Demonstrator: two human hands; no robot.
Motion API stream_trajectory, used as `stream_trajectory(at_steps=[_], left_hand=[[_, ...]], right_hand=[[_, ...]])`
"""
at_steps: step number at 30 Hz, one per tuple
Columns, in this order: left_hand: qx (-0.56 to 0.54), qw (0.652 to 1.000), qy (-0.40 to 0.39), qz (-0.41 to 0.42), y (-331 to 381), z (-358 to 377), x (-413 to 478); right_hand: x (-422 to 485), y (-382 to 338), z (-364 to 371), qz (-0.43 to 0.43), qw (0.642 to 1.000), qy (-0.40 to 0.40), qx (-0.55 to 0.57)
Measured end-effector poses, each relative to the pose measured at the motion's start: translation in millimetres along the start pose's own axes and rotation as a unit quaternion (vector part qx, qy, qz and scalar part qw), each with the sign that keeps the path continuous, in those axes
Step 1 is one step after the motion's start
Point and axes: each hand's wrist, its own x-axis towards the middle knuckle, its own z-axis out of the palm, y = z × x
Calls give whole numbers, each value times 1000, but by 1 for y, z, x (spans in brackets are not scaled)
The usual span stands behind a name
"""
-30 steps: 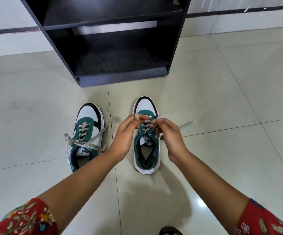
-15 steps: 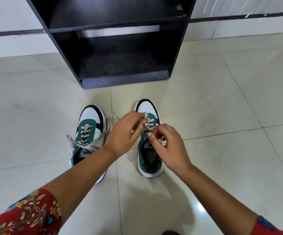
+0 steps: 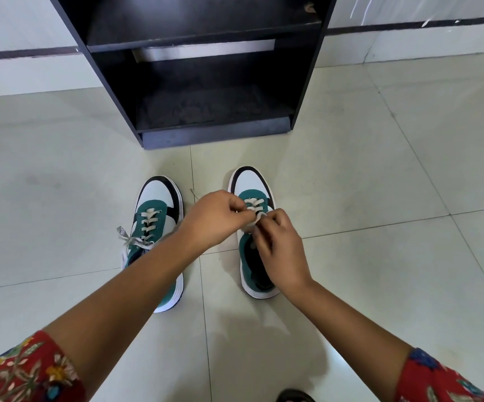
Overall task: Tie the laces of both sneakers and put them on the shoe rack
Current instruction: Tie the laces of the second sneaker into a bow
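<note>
Two green, white and black sneakers stand side by side on the tiled floor, toes toward the black shoe rack [image 3: 304, 82]. The left sneaker [image 3: 159, 204] has a grey lace bow [image 3: 132, 237] hanging over its left side. Over the tongue of the right sneaker [image 3: 251, 181], my left hand [image 3: 216, 219] and my right hand [image 3: 278, 250] meet. Each pinches part of that shoe's grey lace [image 3: 254, 211], with a small loop between the fingertips. My right hand hides the shoe's tongue and most of its opening.
The rack's bottom shelf [image 3: 206, 111] holds nothing and sits just beyond the toes. Pale floor tiles [image 3: 380, 256] spread to both sides. A dark sandal tip [image 3: 294, 397] shows at the bottom edge. A white wall with a dark stripe runs behind the rack.
My hands have come closer together over the right sneaker. The loose lace end that lay on the floor to the shoe's right is gathered in. The left sneaker has not moved.
</note>
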Motion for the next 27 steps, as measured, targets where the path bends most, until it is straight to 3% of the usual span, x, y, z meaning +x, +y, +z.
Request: stream_trajectory(at_steps=[4,7,11,12,14,17,19,22,24,27], left_hand=[[-27,989,137,40,-7,-1,-5],[-90,975,202,18,-18,-1,-5],[-100,974,205,-5,-32,6,-5],[-114,971,208,-9,-35,7,-5],[-104,970,218,-18,-41,6,-3],[90,984,146,-38,-52,3,-3],[250,965,49,-59,-58,6,-4],[327,944,32,8,-62,18,-8],[239,964,78,85,-58,25,-10],[149,976,108,120,-51,33,-12]], right_hand=[[7,-1,-10,106,979,22,174],[21,-4,-32,209,910,74,350],[37,2,-69,268,806,114,515],[38,4,-75,278,808,114,507],[37,12,-79,285,862,115,404],[29,37,-75,250,958,117,80],[21,58,-71,224,964,63,-125],[9,68,-65,244,911,-157,-295],[7,69,-57,186,907,-206,-318],[11,46,-49,102,978,-132,-125]])
